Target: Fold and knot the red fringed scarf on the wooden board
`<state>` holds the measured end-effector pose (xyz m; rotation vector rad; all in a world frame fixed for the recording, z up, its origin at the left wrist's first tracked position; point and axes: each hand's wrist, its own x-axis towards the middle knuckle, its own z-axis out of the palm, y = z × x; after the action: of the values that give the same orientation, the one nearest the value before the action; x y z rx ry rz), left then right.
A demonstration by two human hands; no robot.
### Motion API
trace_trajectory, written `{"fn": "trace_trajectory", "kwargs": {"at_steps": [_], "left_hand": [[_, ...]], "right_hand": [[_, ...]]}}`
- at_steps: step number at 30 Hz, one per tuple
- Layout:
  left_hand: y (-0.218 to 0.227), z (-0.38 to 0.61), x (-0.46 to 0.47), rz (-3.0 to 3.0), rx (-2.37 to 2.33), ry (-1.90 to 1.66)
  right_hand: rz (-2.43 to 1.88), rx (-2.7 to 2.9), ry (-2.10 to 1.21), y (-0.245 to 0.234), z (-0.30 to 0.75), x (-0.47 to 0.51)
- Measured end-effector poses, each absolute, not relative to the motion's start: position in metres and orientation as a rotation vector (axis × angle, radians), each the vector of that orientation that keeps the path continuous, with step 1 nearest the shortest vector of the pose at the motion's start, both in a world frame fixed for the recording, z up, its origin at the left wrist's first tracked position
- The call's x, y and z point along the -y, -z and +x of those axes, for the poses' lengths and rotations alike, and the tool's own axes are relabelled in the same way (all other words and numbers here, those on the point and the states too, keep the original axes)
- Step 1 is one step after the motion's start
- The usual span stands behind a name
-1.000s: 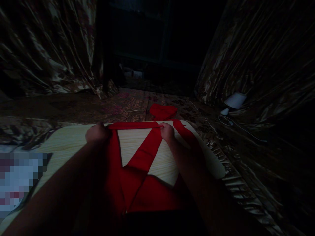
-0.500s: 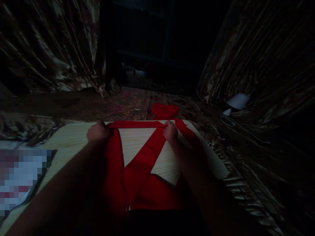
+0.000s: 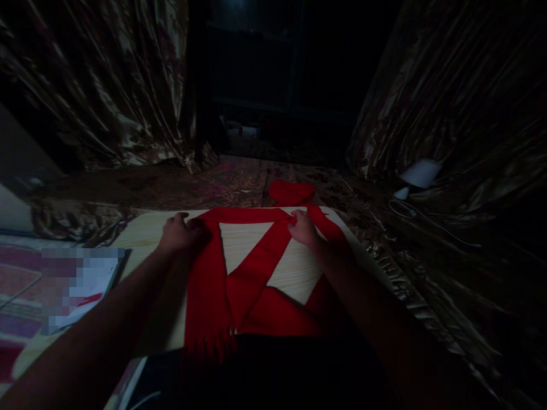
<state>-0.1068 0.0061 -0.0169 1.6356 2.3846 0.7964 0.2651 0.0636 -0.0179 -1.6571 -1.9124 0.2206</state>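
Observation:
A long red scarf [image 3: 207, 279] with a fringed end lies folded in angled strips on a pale wood-grain tabletop [image 3: 245, 242]. My left hand [image 3: 176, 232] is at the scarf's far left corner, thumb and fingers apart and nothing visibly gripped. At the right end of the far strip, my right hand [image 3: 304, 228] pinches the scarf between thumb and fingers. From there one strip slants down toward the near side. Another strip runs beneath or beside my right forearm, which partly hides it.
Beyond the table's far edge, red cloth [image 3: 291, 192] rests on a patterned cover. A white lamp [image 3: 421, 173] with a cord stands at the right. Left on the table is a blurred flat item [image 3: 92, 285]. Dark curtains [image 3: 145, 85] hang behind; the room is dim.
My left hand has loosened its hold and its fingers have parted. The far strip, earlier pulled narrow and taut, now lies wider and flatter. My right hand still pinches its end.

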Motion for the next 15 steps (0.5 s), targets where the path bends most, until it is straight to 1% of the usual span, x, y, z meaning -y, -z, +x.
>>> {"fn": "trace_trajectory", "kwargs": {"at_steps": [1, 2, 6, 9, 11, 15], "left_hand": [[0.013, -0.103, 0.008, 1.762, -2.393, -0.788], [0.009, -0.098, 0.024, 1.902, -2.345, -0.781], [-0.007, -0.075, 0.101, 2.258, -1.766, -0.655], [-0.009, -0.063, 0.155, 2.404, -1.531, -0.513], [0.0, -0.059, 0.18, 2.486, -1.469, -0.448], [0.025, -0.054, 0.204, 2.607, -1.498, -0.33]], "right_hand": [[-1.572, 1.932, -0.233, 0.012, 0.26, -0.047], [-1.489, 1.974, -0.317, 0.005, 0.254, -0.029], [-1.182, 2.189, -0.691, -0.017, 0.236, 0.05], [-1.064, 2.447, -0.885, -0.024, 0.231, 0.101], [-1.004, 2.66, -0.764, -0.023, 0.23, 0.125], [-1.029, 2.772, -0.294, -0.006, 0.225, 0.155]]}}
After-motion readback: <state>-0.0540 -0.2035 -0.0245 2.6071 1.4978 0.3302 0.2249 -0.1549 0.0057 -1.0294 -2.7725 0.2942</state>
